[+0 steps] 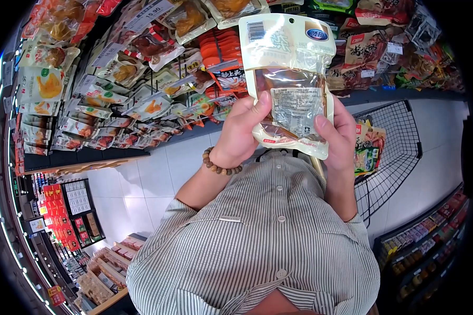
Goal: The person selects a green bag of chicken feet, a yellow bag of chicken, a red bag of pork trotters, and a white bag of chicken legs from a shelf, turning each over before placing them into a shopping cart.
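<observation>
Both left hand (240,122) and right hand (340,130) pinch opposite edges of a food pack (290,79), in front of far packets (147,108). Label inspection seems in hand; continuing calls for steady holding.

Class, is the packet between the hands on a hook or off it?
Off: the left hand and right hand hold the packet by its sides; no hook shows through its hanging hole.

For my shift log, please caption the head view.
Both hands hold a food packet in front of a stocked display, with a wire shopping basket to the right.
</observation>
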`<state>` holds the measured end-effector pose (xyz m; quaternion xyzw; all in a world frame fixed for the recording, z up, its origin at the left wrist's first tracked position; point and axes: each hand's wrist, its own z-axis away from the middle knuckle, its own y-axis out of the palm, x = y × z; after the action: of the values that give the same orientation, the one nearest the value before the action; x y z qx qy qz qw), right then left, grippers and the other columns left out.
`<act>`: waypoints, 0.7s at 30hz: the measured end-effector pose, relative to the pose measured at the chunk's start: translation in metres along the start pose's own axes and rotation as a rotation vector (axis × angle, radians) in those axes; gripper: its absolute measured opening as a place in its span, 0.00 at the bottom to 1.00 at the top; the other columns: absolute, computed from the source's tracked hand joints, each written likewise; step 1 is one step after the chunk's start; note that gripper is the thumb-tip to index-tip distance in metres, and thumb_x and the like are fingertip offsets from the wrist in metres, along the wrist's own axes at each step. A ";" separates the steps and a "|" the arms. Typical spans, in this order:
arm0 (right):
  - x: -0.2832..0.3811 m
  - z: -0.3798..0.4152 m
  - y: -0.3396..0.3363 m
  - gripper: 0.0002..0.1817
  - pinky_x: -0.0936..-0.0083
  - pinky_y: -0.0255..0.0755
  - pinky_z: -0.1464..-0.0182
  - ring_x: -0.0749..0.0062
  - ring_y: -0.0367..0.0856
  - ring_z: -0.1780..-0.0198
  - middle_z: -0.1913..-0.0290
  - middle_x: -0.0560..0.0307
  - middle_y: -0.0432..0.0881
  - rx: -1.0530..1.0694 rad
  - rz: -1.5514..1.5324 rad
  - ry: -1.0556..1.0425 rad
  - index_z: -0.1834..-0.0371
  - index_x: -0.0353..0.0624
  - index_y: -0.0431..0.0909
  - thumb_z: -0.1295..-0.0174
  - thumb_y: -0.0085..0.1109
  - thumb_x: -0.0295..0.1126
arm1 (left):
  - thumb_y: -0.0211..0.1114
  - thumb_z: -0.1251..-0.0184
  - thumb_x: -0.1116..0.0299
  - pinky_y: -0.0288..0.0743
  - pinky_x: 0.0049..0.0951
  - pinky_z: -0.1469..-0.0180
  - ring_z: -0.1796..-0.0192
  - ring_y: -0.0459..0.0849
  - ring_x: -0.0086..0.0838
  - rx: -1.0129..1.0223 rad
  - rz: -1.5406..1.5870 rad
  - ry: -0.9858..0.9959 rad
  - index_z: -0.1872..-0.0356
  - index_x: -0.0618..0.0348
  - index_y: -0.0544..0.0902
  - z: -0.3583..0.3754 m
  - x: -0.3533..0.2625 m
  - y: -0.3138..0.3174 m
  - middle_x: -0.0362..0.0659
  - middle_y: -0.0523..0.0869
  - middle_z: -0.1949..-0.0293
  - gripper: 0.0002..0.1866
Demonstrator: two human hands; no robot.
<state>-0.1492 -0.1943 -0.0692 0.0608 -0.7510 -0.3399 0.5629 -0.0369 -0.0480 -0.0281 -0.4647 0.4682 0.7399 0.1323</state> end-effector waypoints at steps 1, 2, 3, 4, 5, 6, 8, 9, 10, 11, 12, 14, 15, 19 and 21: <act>0.000 0.000 0.000 0.25 0.80 0.72 0.47 0.78 0.80 0.51 0.48 0.53 0.82 0.000 0.000 0.000 0.37 0.28 0.69 0.34 0.58 0.30 | 0.48 0.20 0.57 0.78 0.29 0.46 0.49 0.84 0.28 -0.007 -0.007 -0.001 0.44 0.72 0.75 0.000 0.001 -0.001 0.48 0.84 0.48 0.24; -0.001 0.000 -0.001 0.25 0.80 0.72 0.47 0.78 0.80 0.51 0.48 0.53 0.82 -0.003 -0.009 0.006 0.37 0.28 0.69 0.34 0.58 0.30 | 0.48 0.20 0.57 0.78 0.29 0.46 0.49 0.84 0.28 -0.015 -0.014 -0.001 0.44 0.72 0.76 -0.001 0.001 -0.001 0.48 0.84 0.48 0.24; -0.001 -0.001 -0.001 0.25 0.80 0.72 0.47 0.78 0.80 0.51 0.48 0.53 0.82 -0.006 -0.019 0.011 0.37 0.28 0.69 0.34 0.58 0.30 | 0.48 0.20 0.57 0.78 0.29 0.46 0.49 0.84 0.28 -0.014 -0.016 -0.002 0.44 0.72 0.76 -0.001 0.001 -0.002 0.48 0.84 0.48 0.24; -0.001 -0.001 -0.001 0.25 0.80 0.72 0.47 0.78 0.80 0.51 0.48 0.53 0.82 -0.007 -0.020 0.009 0.37 0.28 0.69 0.34 0.58 0.30 | 0.48 0.20 0.57 0.78 0.28 0.46 0.49 0.84 0.27 -0.010 -0.025 0.002 0.44 0.72 0.76 -0.001 0.002 -0.002 0.48 0.84 0.48 0.24; -0.002 -0.001 -0.001 0.25 0.80 0.72 0.47 0.78 0.80 0.51 0.48 0.53 0.82 -0.018 -0.024 0.012 0.37 0.28 0.69 0.34 0.58 0.29 | 0.48 0.20 0.57 0.77 0.28 0.46 0.49 0.84 0.27 -0.006 -0.033 0.006 0.43 0.72 0.76 -0.001 0.002 -0.002 0.48 0.83 0.47 0.24; -0.002 0.000 -0.001 0.25 0.80 0.73 0.48 0.78 0.80 0.51 0.48 0.53 0.82 -0.027 -0.028 0.015 0.37 0.28 0.69 0.34 0.58 0.29 | 0.48 0.20 0.57 0.77 0.28 0.46 0.49 0.84 0.27 -0.007 -0.034 0.005 0.43 0.72 0.76 -0.001 0.002 -0.002 0.48 0.83 0.47 0.24; -0.002 -0.001 -0.002 0.24 0.80 0.73 0.48 0.78 0.80 0.52 0.49 0.52 0.82 -0.032 -0.031 0.016 0.37 0.28 0.69 0.34 0.58 0.29 | 0.48 0.20 0.57 0.77 0.28 0.45 0.48 0.83 0.26 0.001 -0.044 0.002 0.43 0.72 0.75 -0.001 0.002 -0.002 0.47 0.83 0.47 0.24; -0.002 -0.001 -0.002 0.24 0.80 0.73 0.48 0.77 0.80 0.52 0.49 0.52 0.82 -0.037 -0.032 0.017 0.37 0.28 0.69 0.34 0.59 0.29 | 0.48 0.20 0.57 0.77 0.28 0.45 0.48 0.83 0.26 0.002 -0.045 0.002 0.43 0.72 0.75 -0.001 0.002 -0.002 0.47 0.83 0.47 0.24; -0.002 -0.001 -0.003 0.24 0.80 0.73 0.48 0.77 0.80 0.52 0.49 0.52 0.82 -0.037 -0.032 0.016 0.37 0.28 0.69 0.34 0.59 0.29 | 0.48 0.20 0.58 0.76 0.28 0.44 0.48 0.83 0.26 0.000 -0.040 -0.003 0.43 0.71 0.75 -0.001 0.002 -0.002 0.47 0.83 0.47 0.23; -0.002 -0.001 -0.004 0.24 0.80 0.73 0.48 0.77 0.80 0.52 0.49 0.52 0.82 -0.037 -0.043 0.021 0.37 0.28 0.69 0.35 0.59 0.29 | 0.48 0.20 0.58 0.76 0.27 0.44 0.48 0.83 0.26 -0.002 -0.035 -0.008 0.43 0.71 0.75 -0.001 0.003 -0.002 0.47 0.83 0.47 0.23; -0.003 -0.001 -0.005 0.24 0.80 0.73 0.48 0.77 0.80 0.52 0.49 0.52 0.82 -0.037 -0.053 0.026 0.38 0.28 0.70 0.35 0.59 0.29 | 0.48 0.20 0.58 0.76 0.27 0.44 0.48 0.83 0.26 -0.001 -0.035 -0.009 0.43 0.71 0.75 -0.001 0.002 0.000 0.47 0.83 0.47 0.23; -0.004 0.000 -0.006 0.24 0.80 0.73 0.48 0.77 0.81 0.52 0.49 0.52 0.83 -0.039 -0.056 0.027 0.38 0.28 0.70 0.35 0.59 0.29 | 0.49 0.20 0.58 0.76 0.27 0.44 0.48 0.83 0.26 0.020 -0.044 -0.001 0.41 0.71 0.75 0.000 0.000 0.003 0.46 0.83 0.47 0.23; -0.004 0.000 -0.007 0.24 0.80 0.73 0.48 0.77 0.81 0.52 0.49 0.52 0.83 -0.039 -0.059 0.027 0.38 0.28 0.70 0.35 0.59 0.29 | 0.49 0.20 0.58 0.76 0.27 0.44 0.48 0.83 0.26 0.020 -0.045 -0.002 0.41 0.71 0.75 0.000 0.001 0.001 0.46 0.83 0.47 0.23; -0.005 -0.001 -0.007 0.24 0.80 0.73 0.47 0.77 0.81 0.52 0.49 0.52 0.82 -0.032 -0.076 0.031 0.38 0.28 0.70 0.35 0.59 0.29 | 0.49 0.20 0.59 0.76 0.27 0.45 0.48 0.83 0.25 0.046 -0.061 0.000 0.40 0.70 0.74 0.000 0.004 -0.006 0.46 0.83 0.47 0.23; -0.005 -0.001 -0.006 0.24 0.79 0.73 0.46 0.77 0.80 0.51 0.48 0.52 0.82 -0.027 -0.070 0.015 0.38 0.29 0.70 0.35 0.60 0.29 | 0.49 0.20 0.59 0.76 0.27 0.45 0.48 0.83 0.24 0.047 -0.069 0.004 0.40 0.70 0.75 0.001 0.003 -0.006 0.46 0.83 0.47 0.23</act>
<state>-0.1479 -0.1967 -0.0764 0.0817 -0.7395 -0.3691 0.5569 -0.0353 -0.0449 -0.0335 -0.4787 0.4693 0.7229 0.1675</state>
